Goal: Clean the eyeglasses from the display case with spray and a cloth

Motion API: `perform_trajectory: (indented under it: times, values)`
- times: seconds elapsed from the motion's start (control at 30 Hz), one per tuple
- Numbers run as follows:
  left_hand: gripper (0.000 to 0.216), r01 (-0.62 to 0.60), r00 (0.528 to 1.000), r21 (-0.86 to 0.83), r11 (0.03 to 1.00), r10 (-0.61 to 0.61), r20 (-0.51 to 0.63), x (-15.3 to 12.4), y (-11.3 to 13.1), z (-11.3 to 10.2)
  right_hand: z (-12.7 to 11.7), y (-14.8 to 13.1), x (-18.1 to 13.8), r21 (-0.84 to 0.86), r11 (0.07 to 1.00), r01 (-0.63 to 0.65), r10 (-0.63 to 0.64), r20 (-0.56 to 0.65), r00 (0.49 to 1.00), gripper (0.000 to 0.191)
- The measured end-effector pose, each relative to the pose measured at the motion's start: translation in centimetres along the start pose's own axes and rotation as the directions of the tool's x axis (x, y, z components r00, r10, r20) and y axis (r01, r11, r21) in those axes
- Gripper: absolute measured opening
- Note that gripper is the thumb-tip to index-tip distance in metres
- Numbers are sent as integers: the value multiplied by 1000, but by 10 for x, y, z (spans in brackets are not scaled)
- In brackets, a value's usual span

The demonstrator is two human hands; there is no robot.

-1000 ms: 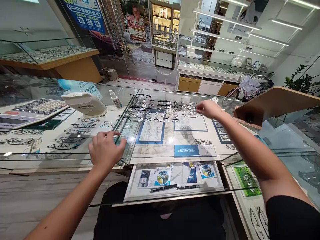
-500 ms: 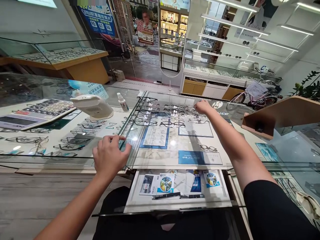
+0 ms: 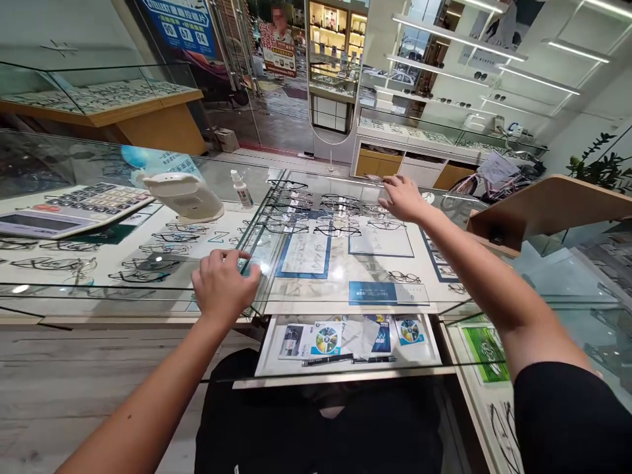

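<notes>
My left hand point(image 3: 224, 283) rests at the seam of the glass-topped counter point(image 3: 306, 306), thumb and fingers apart, with nothing seen in it. At the far side, my right hand point(image 3: 403, 197) hovers over or touches the glass beside the rows of eyeglasses, its fingers spread. Two columns of dark-framed eyeglasses point(image 3: 338, 230) lie in front of me, and a paler pair point(image 3: 386, 224) is just below my right hand. Another single pair of eyeglasses point(image 3: 405, 276) lies nearer, by a blue and white card point(image 3: 378, 293). My right hand partly hides the frames under it.
A pulled-out drawer point(image 3: 419, 359) holds leaflets and two pens point(image 3: 326, 360). On the left stand a calculator point(image 3: 74, 207), a white device point(image 3: 185, 197) and a spray bottle point(image 3: 241, 189). A tilted wooden-backed panel point(image 3: 538, 207) stands at the right.
My right hand has opened from its curled pose at the far eyeglasses, its fingers now spread. My left hand stays about where it was. The view has shifted slightly.
</notes>
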State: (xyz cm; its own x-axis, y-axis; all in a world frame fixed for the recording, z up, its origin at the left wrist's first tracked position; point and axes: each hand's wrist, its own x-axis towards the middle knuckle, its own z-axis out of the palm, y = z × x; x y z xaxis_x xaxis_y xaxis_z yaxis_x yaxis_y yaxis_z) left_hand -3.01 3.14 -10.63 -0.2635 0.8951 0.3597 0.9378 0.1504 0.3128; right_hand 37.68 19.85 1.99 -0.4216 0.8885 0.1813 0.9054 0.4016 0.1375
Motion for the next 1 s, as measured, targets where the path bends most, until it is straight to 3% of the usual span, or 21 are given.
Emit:
perform_trajectory:
  times: [0.1, 0.2, 0.3, 0.37, 0.47, 0.63, 0.83, 1.0]
  values:
    - [31, -41, 999, -6, 999, 41, -28, -1, -2, 4, -44, -38, -58, 123, 978, 167, -165, -29, 986, 69]
    - [33, -139, 990, 6, 990, 139, -7, -6, 3, 2, -84, -82, -125, 333, 907, 257, -305, 98, 947, 74]
    - [35, -308, 951, 17, 951, 308, 40, -20, 15, -3, -103, -117, -180, 531, 823, 201, -415, 323, 850, 78]
    - [38, -432, 898, -6, 902, 431, 87, -35, 25, -5, -99, -134, -205, 584, 802, 126, -467, 481, 742, 82]
    - [47, -537, 830, -56, 842, 539, 144, -57, 35, -3, -72, -148, -226, 558, 829, 27, -448, 634, 630, 88]
    - [60, -559, 808, -63, 826, 561, 179, -75, 33, 6, -2, -152, -242, 423, 901, -95, -265, 710, 653, 89]
    - [70, -550, 819, -52, 834, 550, 161, -88, 24, 16, 96, -150, -247, 168, 976, -140, -10, 671, 741, 97]
    - [76, -524, 844, -5, 852, 520, 130, -93, 21, 22, 169, -128, -209, 21, 978, -208, 186, 369, 911, 93]
